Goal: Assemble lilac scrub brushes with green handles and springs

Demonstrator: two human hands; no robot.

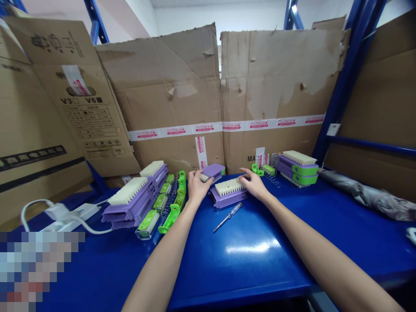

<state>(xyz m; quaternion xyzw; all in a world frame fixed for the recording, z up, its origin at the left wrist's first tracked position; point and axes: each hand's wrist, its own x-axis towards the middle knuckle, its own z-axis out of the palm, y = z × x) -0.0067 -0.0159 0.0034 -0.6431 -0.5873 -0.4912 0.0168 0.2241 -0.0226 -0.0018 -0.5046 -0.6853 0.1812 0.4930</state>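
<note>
My left hand (197, 187) is closed around the near end of a purple casing (212, 171) with a green end, at the table's back edge. A pale strip shows by the thumb; the casing's underside is hidden. In front of it lies a purple brush (229, 197), cream bristles up. My right hand (256, 185) is at this brush's right end, its index finger stretched out and its thumb near the bristles; the other fingers are partly hidden. A clear-handled screwdriver (231, 213) lies on the blue table (227, 268) just in front of the brush.
On the left are stacked purple brushes (130, 203), green-and-clear parts (147, 223), springs (165, 214) and green brackets (170, 219). A power strip (78, 216) lies farther left. Stacked green-ended brushes (297, 169) stand at the back right. Cardboard (175, 99) walls the back.
</note>
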